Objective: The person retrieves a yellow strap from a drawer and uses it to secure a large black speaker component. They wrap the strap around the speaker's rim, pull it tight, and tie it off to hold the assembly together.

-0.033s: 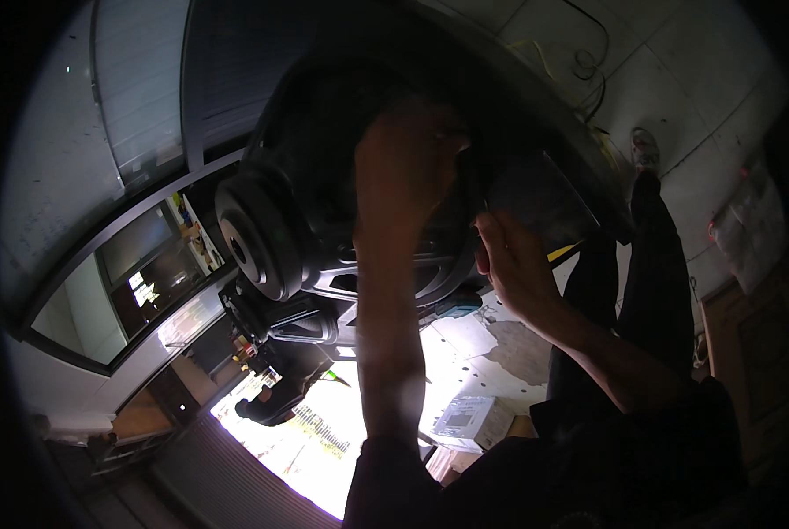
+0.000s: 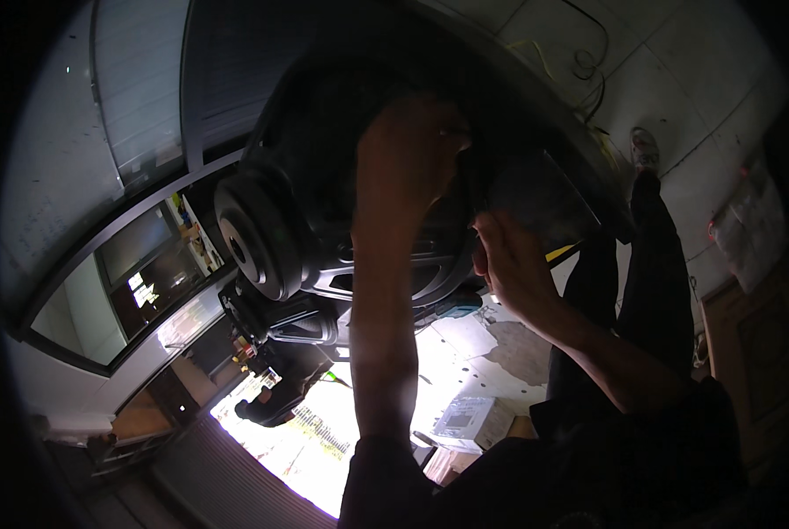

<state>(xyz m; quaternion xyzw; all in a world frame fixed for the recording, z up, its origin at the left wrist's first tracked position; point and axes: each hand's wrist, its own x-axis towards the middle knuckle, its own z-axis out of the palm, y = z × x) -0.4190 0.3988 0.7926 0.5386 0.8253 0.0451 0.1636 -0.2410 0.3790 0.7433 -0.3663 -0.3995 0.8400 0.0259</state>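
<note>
My left hand (image 2: 408,154) reaches up into the shadowed front of a large black machine (image 2: 315,212). Its fingers curl inward in the dark, and what they grip is hidden. Lower and to the right, my right hand (image 2: 511,260) is closed in a pinch beside a dark curved panel (image 2: 544,189). Something small and thin seems to be at its fingertips, too dark to name. A thick round black disc (image 2: 245,242) sticks out on the machine's left side. My left forearm crosses in front of the machine's lower trim and hides part of it.
A teal and black object (image 2: 461,306) lies below the machine. A carton (image 2: 469,421) stands on the floor near my lap. Another person (image 2: 275,401) in dark clothing is by the bright doorway. Thin cables (image 2: 593,70) and a shoe (image 2: 644,150) are on the tiles at right.
My left forearm has shifted slightly to the left. My right hand stays in nearly the same place, still pinched.
</note>
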